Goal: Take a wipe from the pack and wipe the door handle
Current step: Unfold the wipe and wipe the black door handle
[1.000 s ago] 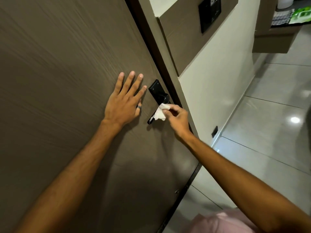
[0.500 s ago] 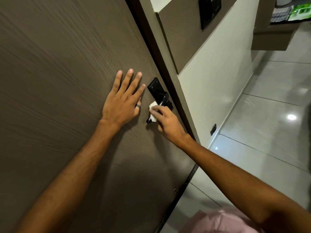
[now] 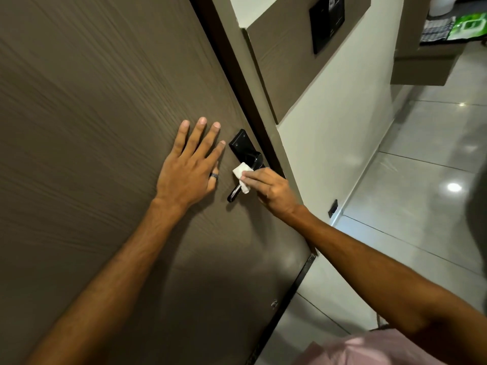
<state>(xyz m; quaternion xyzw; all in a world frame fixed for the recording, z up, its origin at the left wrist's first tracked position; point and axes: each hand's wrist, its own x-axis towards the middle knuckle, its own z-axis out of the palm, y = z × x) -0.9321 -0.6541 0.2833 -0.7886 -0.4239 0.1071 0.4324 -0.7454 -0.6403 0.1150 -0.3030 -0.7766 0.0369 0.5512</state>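
white wipe [image 3: 242,176], black handle [image 3: 246,156], brown door [image 3: 92,101]

No text can be read; the green pack [image 3: 467,26] on the far shelf is too blurred

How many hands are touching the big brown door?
1. The left hand lies flat and open on the door, beside the handle. The right hand presses the white wipe on the handle, not the door itself.

Handle [image 3: 246,156] middle under wipe [image 3: 242,176].
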